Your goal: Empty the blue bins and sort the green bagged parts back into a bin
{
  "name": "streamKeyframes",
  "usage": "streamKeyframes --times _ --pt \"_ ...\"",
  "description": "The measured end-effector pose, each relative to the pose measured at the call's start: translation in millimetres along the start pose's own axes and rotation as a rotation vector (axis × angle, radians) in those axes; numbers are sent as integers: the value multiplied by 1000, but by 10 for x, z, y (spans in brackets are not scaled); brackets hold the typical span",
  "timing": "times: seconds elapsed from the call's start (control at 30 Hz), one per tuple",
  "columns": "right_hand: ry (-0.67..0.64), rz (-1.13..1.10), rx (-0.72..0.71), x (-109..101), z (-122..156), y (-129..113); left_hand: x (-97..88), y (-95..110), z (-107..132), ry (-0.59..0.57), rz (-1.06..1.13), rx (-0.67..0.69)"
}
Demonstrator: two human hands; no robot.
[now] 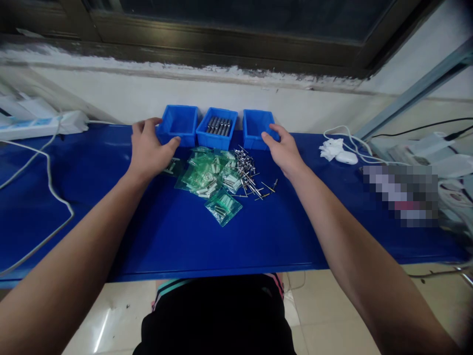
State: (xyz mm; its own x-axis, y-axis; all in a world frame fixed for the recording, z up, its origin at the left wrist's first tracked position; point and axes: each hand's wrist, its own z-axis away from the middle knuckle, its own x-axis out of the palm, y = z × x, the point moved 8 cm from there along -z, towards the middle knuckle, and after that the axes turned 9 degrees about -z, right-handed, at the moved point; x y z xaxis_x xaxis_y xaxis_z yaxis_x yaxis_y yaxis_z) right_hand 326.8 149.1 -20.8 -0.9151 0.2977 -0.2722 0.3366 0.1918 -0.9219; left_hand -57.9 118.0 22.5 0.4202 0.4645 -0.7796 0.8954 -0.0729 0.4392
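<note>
My left hand [150, 150] grips the near left corner of the left blue bin [179, 137], with the thumb across its front and the fingers at its left side. At the right blue bin [254, 143], my right hand [284, 148] has thumb and forefinger round the near right corner. Both of these bins look empty. Between them stands a middle blue bin [216, 142] with rows of dark metal cylindrical parts [219, 125]. In front lie a heap of green-tinted plastic packets [201, 175] holding small pale pieces, and a pile of silvery pop rivets [248, 170].
A blue-covered table [258, 236] bears everything. On the left are a white power strip [44, 125] and a cable [50, 182]. Crumpled tissue [330, 148], a white earbud-like case [346, 158] and more cables lie right. A wall and window frame [221, 39] rise behind.
</note>
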Motion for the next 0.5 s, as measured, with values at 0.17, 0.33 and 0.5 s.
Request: streamKeyframes --times 0.17,0.33,0.5 --pt "-9 47 -32 10 13 -22 -96 343 114 -76 -41 203" --pt "-10 89 -76 14 16 -57 161 516 281 -284 -142 509" --pt "-29 156 -142 36 47 -132 331 465 342 -392 -205 533"
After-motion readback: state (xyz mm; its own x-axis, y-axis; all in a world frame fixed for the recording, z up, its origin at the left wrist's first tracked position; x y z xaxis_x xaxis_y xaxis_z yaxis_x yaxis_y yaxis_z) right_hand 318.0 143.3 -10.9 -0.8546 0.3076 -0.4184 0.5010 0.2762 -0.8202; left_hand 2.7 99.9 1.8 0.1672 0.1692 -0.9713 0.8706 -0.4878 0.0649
